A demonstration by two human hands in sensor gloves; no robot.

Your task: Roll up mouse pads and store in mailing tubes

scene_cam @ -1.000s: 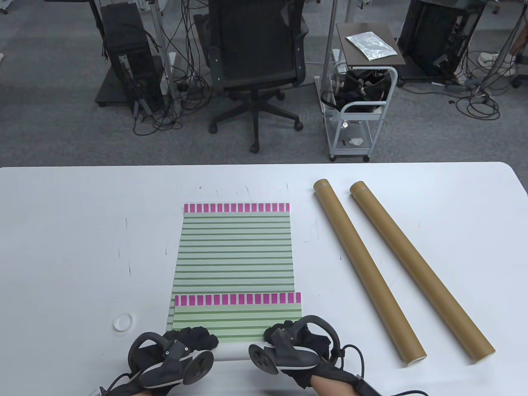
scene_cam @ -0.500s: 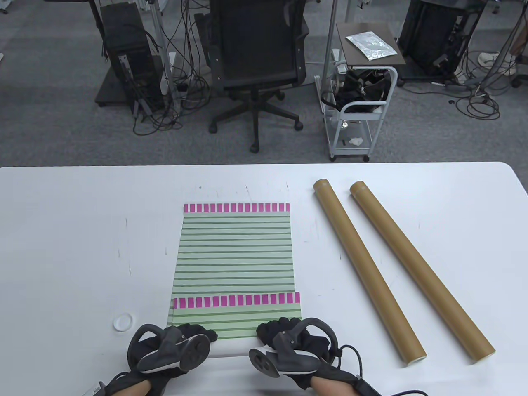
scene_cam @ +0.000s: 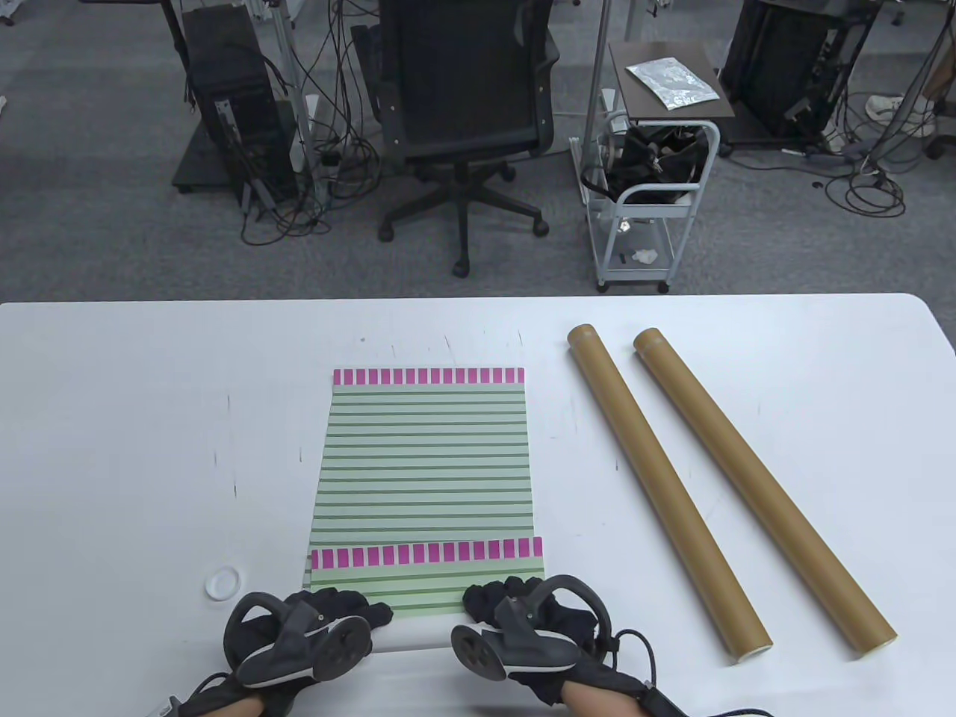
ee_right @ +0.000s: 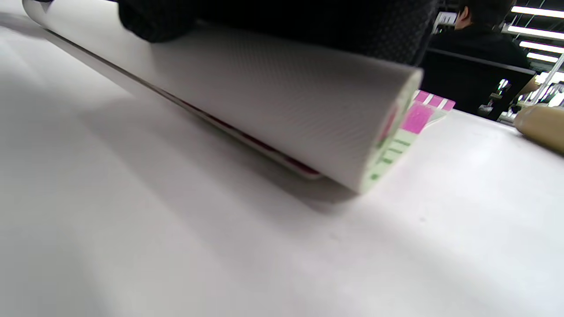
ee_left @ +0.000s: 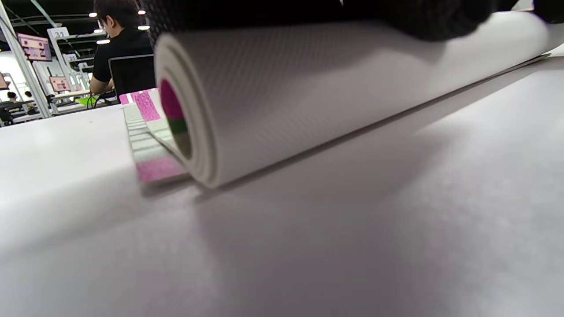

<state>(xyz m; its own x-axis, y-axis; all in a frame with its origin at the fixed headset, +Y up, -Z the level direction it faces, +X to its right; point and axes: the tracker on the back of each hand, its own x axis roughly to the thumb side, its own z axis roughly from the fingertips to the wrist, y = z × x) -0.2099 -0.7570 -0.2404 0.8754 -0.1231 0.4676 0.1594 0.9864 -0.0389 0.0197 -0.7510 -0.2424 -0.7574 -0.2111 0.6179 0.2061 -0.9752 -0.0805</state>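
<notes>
At the table's near edge, a half-rolled striped mouse pad [scene_cam: 426,590] lies on a second, flat one [scene_cam: 426,448].
The left hand [scene_cam: 328,616] and right hand [scene_cam: 515,605] both press curled fingers on the white roll; two cardboard tubes [scene_cam: 661,489] lie well right, a white cap [scene_cam: 223,582] left.

**Rolled pad under my left hand**

My gloved left fingers [ee_left: 440,15] rest on top of the rolled mouse pad [ee_left: 308,88], which lies on the white table [ee_left: 352,229]. Its open end faces the camera, showing white layers spiralling around pink and green. Beyond that end, a flat striped pad [ee_left: 141,132] lies on the table.
</notes>
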